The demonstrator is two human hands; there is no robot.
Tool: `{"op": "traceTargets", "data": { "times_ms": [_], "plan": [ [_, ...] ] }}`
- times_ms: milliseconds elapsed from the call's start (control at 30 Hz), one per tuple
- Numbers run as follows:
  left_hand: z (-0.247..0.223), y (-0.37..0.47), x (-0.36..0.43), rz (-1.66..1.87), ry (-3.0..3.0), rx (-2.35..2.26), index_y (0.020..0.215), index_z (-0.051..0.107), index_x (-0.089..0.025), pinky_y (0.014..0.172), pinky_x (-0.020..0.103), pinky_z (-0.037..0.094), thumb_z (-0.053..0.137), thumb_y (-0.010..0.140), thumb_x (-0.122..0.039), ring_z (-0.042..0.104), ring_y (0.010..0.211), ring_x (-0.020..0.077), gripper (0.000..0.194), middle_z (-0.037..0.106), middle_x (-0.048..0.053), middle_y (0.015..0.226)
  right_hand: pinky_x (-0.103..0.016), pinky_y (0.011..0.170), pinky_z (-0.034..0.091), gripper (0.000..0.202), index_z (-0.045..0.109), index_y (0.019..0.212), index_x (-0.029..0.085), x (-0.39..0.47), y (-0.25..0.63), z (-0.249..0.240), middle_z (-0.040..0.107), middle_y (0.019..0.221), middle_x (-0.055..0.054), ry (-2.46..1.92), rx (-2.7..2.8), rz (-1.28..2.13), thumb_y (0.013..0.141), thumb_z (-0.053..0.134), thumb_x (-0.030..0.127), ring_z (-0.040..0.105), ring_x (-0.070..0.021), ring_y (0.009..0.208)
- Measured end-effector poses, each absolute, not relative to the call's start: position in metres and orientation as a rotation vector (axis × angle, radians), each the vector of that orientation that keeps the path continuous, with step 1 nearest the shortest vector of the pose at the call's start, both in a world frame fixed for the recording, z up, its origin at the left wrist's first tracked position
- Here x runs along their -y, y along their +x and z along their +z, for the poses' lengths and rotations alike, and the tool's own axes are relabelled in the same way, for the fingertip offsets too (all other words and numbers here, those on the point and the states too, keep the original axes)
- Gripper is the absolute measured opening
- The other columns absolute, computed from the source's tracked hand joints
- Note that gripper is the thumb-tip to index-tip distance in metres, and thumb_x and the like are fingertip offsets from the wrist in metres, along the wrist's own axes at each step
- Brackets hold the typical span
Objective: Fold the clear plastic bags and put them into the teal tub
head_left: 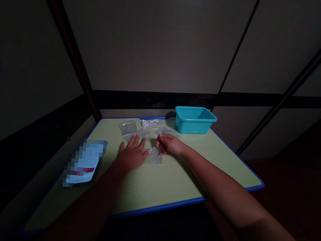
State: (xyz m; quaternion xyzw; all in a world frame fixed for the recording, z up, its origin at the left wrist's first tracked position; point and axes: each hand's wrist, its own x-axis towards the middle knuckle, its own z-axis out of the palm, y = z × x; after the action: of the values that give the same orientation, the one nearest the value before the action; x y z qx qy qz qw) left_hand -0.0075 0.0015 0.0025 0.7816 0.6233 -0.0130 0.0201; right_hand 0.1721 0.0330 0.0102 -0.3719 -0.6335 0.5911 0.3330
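Observation:
My left hand (pixel 131 153) lies with its fingers spread over the clear plastic bags on the table. One small clear bag (pixel 155 157) lies by its thumb, and another clear bag (pixel 129 135) reaches out from under its fingertips. Just to the right, my right hand (pixel 169 143) is closed, thumb and index finger pinched together. The edge of a clear bag (pixel 167 130) meets these fingertips, but what they hold is too small and dim to make out. Farther back are a flat clear bag (pixel 128 126) and a crumpled clear plastic bundle (pixel 150 123).
A turquoise plastic basin (pixel 193 125) stands at the table's back right. On the left lies a phone or tablet (pixel 87 160) with its screen lit and blurred. The pale table (pixel 154 188) has a blue rim and stands against dark cabinet panels (pixel 157 40).

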Motion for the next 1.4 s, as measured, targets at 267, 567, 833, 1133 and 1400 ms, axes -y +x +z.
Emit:
{"op": "traceTargets", "data": {
  "times_ms": [267, 567, 833, 1133, 1400],
  "plan": [
    [0.0, -0.006, -0.002, -0.092, 2.384, -1.9, 0.144, 0.01, -0.021, 0.103, 0.06, 0.012, 0.014, 0.086, -0.058, -0.002, 0.137, 0.0241, 0.069, 0.001, 0.011, 0.15, -0.027, 0.049, 0.05, 0.041, 0.049, 0.065, 0.015, -0.023, 0.171, 0.016, 0.039, 0.041, 0.007, -0.865, 1.77, 1.735, 0.093, 0.03, 0.037, 0.036, -0.0071, 0.032],
    [-0.002, -0.005, -0.002, -0.06, 2.381, -1.892, 0.144, 0.012, -0.021, 0.102, 0.06, 0.013, 0.019, 0.087, -0.056, -0.001, 0.137, 0.0258, 0.067, 0.004, 0.013, 0.15, -0.03, 0.048, 0.052, 0.037, 0.05, 0.07, 0.014, -0.027, 0.175, 0.01, 0.043, 0.042, 0.007, -0.743, 1.81, 1.799, 0.09, 0.037, 0.043, 0.037, -0.0069, 0.032],
    [0.001, -0.005, 0.0, -0.008, 2.401, -1.891, 0.143, 0.016, -0.02, 0.102, 0.06, 0.013, 0.024, 0.087, -0.056, 0.002, 0.137, 0.0272, 0.068, 0.007, 0.013, 0.149, -0.027, 0.047, 0.048, 0.033, 0.049, 0.074, 0.015, -0.024, 0.174, 0.011, 0.04, 0.042, 0.009, -0.671, 1.946, 1.84, 0.082, 0.05, 0.047, 0.036, -0.006, 0.034],
    [0.001, -0.005, -0.018, 0.858, 2.327, -1.87, 0.122, 0.053, -0.012, 0.1, 0.043, 0.031, 0.034, 0.088, -0.047, 0.04, 0.123, 0.0288, 0.052, 0.05, 0.018, 0.127, -0.021, 0.049, 0.027, 0.022, 0.054, 0.069, 0.014, -0.034, 0.189, 0.021, 0.046, 0.056, 0.003, -1.231, 2.267, 0.595, 0.082, 0.052, 0.03, 0.037, -0.0076, 0.051],
    [0.014, -0.006, -0.022, 1.561, 1.974, -1.509, 0.084, 0.06, -0.017, 0.084, 0.034, 0.044, 0.028, 0.09, -0.038, 0.057, 0.089, 0.0204, 0.039, 0.061, 0.009, 0.089, -0.022, 0.061, 0.031, 0.037, 0.06, 0.083, 0.015, -0.035, 0.188, 0.013, 0.059, 0.079, -0.006, -1.385, 2.489, 0.317, 0.068, 0.067, 0.048, 0.048, -0.0149, 0.074]
  ]
}}
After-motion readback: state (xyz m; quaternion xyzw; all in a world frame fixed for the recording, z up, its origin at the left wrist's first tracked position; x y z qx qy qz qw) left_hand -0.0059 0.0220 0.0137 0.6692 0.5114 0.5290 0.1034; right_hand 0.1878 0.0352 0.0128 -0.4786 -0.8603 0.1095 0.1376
